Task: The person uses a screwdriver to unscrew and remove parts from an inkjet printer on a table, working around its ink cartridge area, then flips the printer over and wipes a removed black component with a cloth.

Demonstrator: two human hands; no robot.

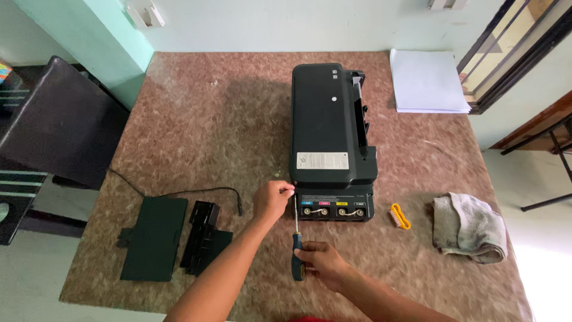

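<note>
A black printer (330, 125) lies on the brown stone table (208, 119), its ink tank block (335, 206) with coloured labels facing me. My right hand (319, 262) grips the blue and black handle of a screwdriver (296, 253), whose shaft points up to the tank block's left corner. My left hand (273, 198) pinches the shaft tip with its fingers closed, right against that corner.
Black plastic printer panels (156, 237) and a tray piece (204, 237) lie at the left, with a black cable (179, 192) behind them. A small yellow brush (400, 216) and a grey cloth (469, 228) lie at the right. White paper sheets (428, 80) sit at the far right. A dark chair (56, 122) stands left.
</note>
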